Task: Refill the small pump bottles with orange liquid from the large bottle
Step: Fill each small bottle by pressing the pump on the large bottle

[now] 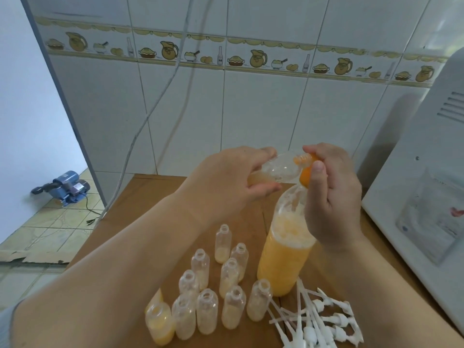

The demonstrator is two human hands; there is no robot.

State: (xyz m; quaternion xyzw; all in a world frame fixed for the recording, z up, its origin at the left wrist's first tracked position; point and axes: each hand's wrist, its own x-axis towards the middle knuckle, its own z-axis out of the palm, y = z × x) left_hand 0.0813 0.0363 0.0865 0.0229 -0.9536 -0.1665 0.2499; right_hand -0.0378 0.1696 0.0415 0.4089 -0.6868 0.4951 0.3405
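Observation:
My left hand (226, 182) grips a clear, nearly empty plastic bottle (281, 167) held sideways above the table, its bare threaded neck pointing right. My right hand (331, 197) pinches an orange cap (305, 179) just below that neck. Under the cap stands the large bottle (283, 262), about two-thirds full of foamy orange liquid; its mouth is hidden behind the cap and my fingers. Several small open bottles (208, 312) cluster at the table's front, each with a little pale orange liquid. Their white pump heads (324, 322) lie in a heap to the right.
The brown cardboard-covered table (140, 222) meets a tiled wall. A white appliance (426, 172) crowds the right side. A grey cable (140, 126) hangs down the wall to the table's left edge. A blue water pump (67, 189) sits on the floor at left.

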